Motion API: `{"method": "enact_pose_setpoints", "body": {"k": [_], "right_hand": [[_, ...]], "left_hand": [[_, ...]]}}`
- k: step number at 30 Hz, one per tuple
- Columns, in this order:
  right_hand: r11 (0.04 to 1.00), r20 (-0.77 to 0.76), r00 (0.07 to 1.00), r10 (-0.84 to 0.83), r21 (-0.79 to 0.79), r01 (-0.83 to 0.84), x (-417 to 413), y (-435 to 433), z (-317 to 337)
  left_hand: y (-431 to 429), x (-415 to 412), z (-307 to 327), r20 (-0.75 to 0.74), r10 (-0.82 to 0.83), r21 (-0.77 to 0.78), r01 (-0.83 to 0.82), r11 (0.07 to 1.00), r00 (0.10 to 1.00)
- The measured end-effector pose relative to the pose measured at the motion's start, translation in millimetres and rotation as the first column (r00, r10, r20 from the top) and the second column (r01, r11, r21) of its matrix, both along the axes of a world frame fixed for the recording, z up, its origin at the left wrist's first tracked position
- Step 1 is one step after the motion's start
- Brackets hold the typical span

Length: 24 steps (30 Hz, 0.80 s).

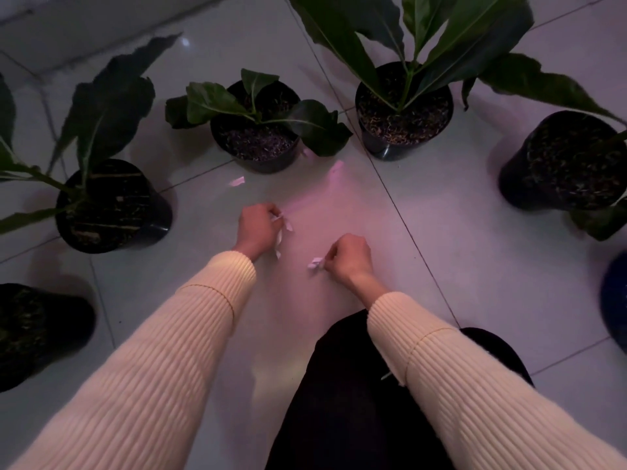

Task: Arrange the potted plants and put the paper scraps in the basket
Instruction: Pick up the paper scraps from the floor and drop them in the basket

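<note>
Dim tiled floor (441,212), perhaps 5 pots (115,212).

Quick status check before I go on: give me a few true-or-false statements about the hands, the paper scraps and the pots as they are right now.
1. Both hands hold paper scraps. True: the left hand and the right hand are each closed on white scraps.
2. No scrap is left on the floor. False: one loose scrap lies near the small-leaved pot.
3. The pots are black. True.
4. The right hand rests on a pot rim. False: it is low over bare tile, apart from every pot.
</note>
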State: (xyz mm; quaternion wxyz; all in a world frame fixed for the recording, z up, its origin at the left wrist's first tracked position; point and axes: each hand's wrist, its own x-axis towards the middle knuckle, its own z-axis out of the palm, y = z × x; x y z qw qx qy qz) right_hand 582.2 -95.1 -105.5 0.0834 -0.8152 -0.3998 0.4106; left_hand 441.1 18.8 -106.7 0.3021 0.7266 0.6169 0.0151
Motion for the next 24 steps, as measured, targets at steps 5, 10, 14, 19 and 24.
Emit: {"method": "enact_pose_setpoints", "body": {"k": [5, 10, 14, 19, 24], "right_hand": [[0.932, -0.073, 0.930, -0.360, 0.010, 0.362, 32.5, -25.1, 18.1], [0.799, -0.156, 0.793, -0.589, 0.035, 0.601, 64.5, -43.8, 49.1], [0.675, -0.230, 0.686, -0.690, 0.138, 0.725, 94.7, -64.6, 77.5], [0.521, -0.325, 0.598, -0.733, 0.298, 0.800, 139.9, -95.0, 126.6], [0.386, -0.308, 0.567, -0.764, 0.487, 0.784, 187.9, -134.4, 199.6]], "left_hand": [[3.7, -19.1, 24.8, 0.051, 0.056, -0.015, -0.055, 0.998, 0.997], [3.0, -15.9, 61.2, 0.104, 0.040, 0.027, -0.043, 0.999, 0.994], [-2.7, 11.4, 95.2, 0.143, -0.002, 0.027, -0.002, 1.000, 0.990], [-22.5, 73.0, 140.4, 0.235, -0.159, 0.076, 0.145, 0.987, 0.959], [-60.0, 162.9, 193.0, 0.355, -0.312, 0.114, 0.290, 0.950, 0.881]]}}
